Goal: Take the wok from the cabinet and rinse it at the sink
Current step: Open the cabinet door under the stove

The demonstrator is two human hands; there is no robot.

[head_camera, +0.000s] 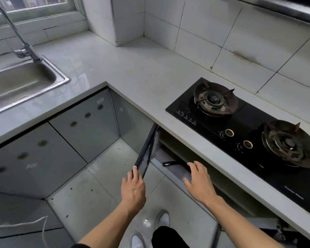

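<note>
Under the stove, the cabinet (170,140) stands open, its dark glass door (146,151) swung out towards me. My left hand (133,187) holds the door's lower edge. Inside, on the cabinet floor, a black handle of the wok (171,163) pokes out; the pan's body is hidden under the counter and behind my right hand (200,179). That hand hovers with fingers spread at the cabinet opening, just right of the handle, holding nothing. The steel sink (21,81) with its tall faucet (16,33) lies at the far left.
A black two-burner gas stove (249,136) sits in the white countertop (132,68) on the right. Grey glass cabinet doors (61,140) line the corner on the left. A white cord (25,224) trails at lower left. My shoes (161,219) stand on the tiled floor.
</note>
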